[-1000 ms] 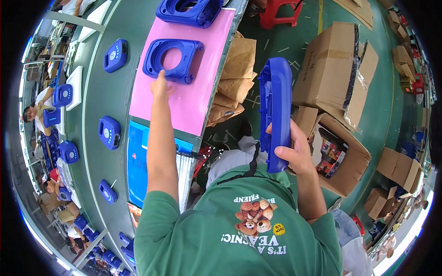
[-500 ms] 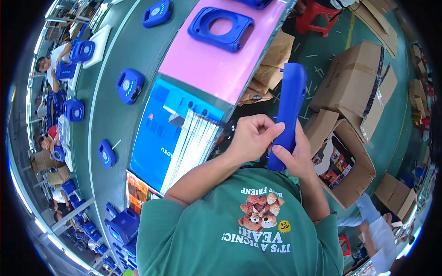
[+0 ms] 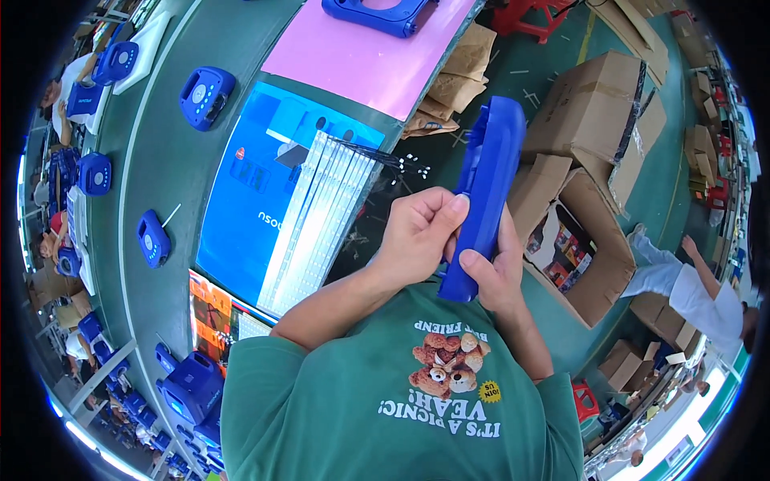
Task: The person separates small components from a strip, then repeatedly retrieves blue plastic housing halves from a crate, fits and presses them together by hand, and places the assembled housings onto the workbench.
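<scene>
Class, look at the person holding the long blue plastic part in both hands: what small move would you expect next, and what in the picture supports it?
Probably a small press or adjustment by the left hand on the side of the blue plastic part. The right hand grips its lower end and holds it upright in front of the chest, while the left fingertips pinch its edge near the middle. What they work on there is too small to tell.

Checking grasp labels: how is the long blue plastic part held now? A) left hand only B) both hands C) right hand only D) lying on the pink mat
B: the left hand and the right hand both grip the long blue plastic part, held on edge above the cardboard boxes.
</scene>
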